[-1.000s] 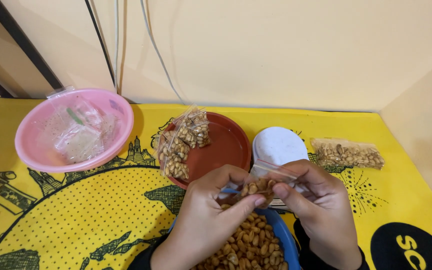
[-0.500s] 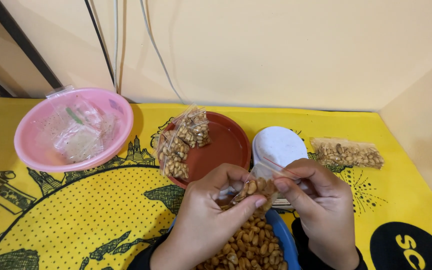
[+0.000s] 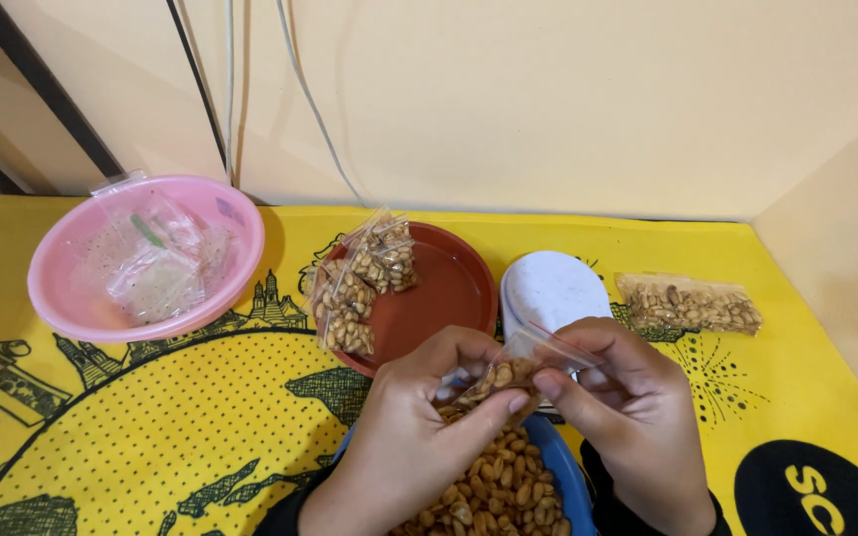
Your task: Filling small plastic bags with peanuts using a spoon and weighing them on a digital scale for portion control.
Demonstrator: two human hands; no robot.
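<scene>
Both your hands meet over the blue bowl [image 3: 558,467] of peanuts: left hand [image 3: 419,437] and right hand [image 3: 628,417] pinch a small clear bag [image 3: 513,362] with their fingers. Behind it sit a red plate [image 3: 439,298] with filled bags [image 3: 359,283], a white lid [image 3: 553,288], a pink bowl [image 3: 146,258], and one packet [image 3: 692,303] lies on the tabletop [image 3: 151,437].

A bowl of peanuts [image 3: 508,486] sits at the table's [image 3: 151,437] near edge. Above it both hands pinch a small bag [image 3: 513,365]. Behind lies a plate [image 3: 429,293] carrying filled bags [image 3: 359,283]; a basin [image 3: 146,256] stands toward the far left corner, a scale [image 3: 553,290] and another filled bag [image 3: 689,304] to the plate's right.
</scene>
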